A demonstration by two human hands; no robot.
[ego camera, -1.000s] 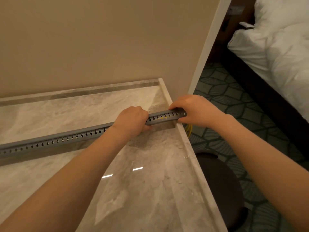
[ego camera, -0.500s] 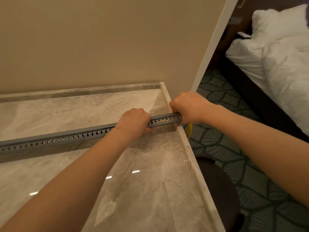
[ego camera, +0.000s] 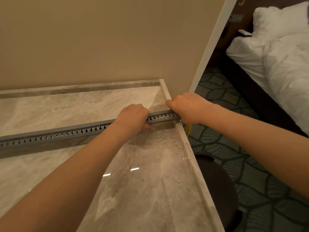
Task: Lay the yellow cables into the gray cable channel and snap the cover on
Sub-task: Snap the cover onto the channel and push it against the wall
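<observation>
both hands clamp the gray channel [ego camera: 66,133] mid-frame on the counter [ego camera: 150,181]: left hand [ego camera: 133,117] curled over it, right hand [ego camera: 187,108] gripping its end, yellow cables [ego camera: 189,129] dangling below.

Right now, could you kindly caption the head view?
Left hand and right hand grip the gray cable channel on the marble counter; yellow cables hang off.

A polished beige marble counter [ego camera: 150,190] with a low raised rim meets the wall [ego camera: 100,39] at its 12 o'clock side, and two short bright reflections show on its surface. Directly on it lies the gray cable channel [ego camera: 66,134], long and straight. It runs from 9 o'clock across to the counter's rim at 3 o'clock, and its row of holes faces 6 o'clock.
</observation>
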